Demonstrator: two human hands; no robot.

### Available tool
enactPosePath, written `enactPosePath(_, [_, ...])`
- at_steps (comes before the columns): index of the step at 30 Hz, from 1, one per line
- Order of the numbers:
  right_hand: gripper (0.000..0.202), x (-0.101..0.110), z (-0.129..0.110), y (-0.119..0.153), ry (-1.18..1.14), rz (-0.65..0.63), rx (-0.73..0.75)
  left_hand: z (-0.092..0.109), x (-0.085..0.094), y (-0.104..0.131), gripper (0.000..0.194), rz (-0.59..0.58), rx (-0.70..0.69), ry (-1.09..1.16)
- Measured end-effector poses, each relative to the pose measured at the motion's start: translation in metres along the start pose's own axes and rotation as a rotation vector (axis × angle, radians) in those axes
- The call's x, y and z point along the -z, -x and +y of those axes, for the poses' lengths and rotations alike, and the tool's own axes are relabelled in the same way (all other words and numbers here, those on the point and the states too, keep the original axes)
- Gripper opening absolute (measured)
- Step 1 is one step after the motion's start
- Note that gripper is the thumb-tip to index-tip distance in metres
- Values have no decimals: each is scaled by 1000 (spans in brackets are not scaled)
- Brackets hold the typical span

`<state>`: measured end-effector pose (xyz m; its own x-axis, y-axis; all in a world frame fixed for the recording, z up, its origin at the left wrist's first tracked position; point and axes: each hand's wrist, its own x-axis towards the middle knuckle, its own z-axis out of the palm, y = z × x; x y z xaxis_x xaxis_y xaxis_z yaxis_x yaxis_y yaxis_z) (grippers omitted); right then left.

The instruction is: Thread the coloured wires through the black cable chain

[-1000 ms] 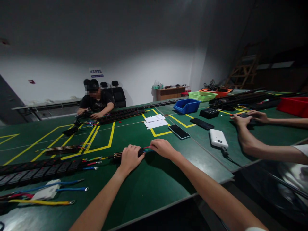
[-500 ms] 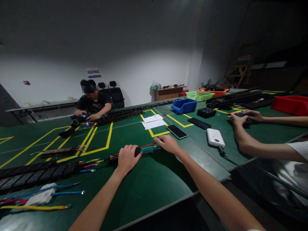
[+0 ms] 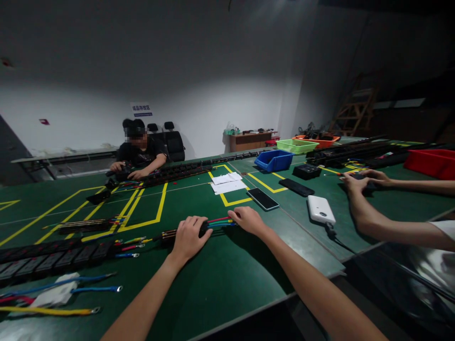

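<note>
My left hand (image 3: 191, 235) is wrapped from above over a dark part with copper-coloured strips (image 3: 168, 235), lying on the green table. Coloured wires (image 3: 219, 220), red, green and blue among them, run from its right end. My right hand (image 3: 246, 219) pinches these wires near their ends; the tips are hidden by its fingers. To the left lie more wires with ring terminals (image 3: 133, 255), joined to a row of black modules (image 3: 73, 258). A similar strip part (image 3: 87, 224) rests farther back.
Beyond my hands are papers (image 3: 227, 186), a phone (image 3: 263, 198), a white power bank (image 3: 320, 210) and a blue bin (image 3: 273, 160). A co-worker's hands (image 3: 360, 180) handle a dark part at right. Another person (image 3: 140, 154) sits across the table (image 3: 199, 293).
My right hand has closed in on the wires, and they now lie straighter between my hands. My left hand stays on the strip part. The view has shifted slightly.
</note>
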<state>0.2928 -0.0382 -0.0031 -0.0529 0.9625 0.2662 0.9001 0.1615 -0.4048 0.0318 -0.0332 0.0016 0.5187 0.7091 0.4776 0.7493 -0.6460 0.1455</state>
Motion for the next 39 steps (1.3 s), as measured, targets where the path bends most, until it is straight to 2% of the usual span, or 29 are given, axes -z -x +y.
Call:
enactPosePath(11, [50,-4,4,0,5,-19,32,1,-1,-1,28,20,-6,28])
enactPosePath(18, [49,1,0,1,61,-64,30,-5,-3,0,27,19,-171,86])
enactPosePath(23, [51,1,0,1,73,-91,29,-10,-6,-1,26,22,-191,176])
enactPosePath(27, [52,0,1,0,68,-102,37,-8,-3,-2,26,17,-161,212])
enactPosePath(34, [52,-1,2,0,47,-122,33,-5,-2,-2,45,-21,9,240])
enactPosePath(39, [52,0,2,0,38,-117,41,-4,-3,-2,41,-11,83,217])
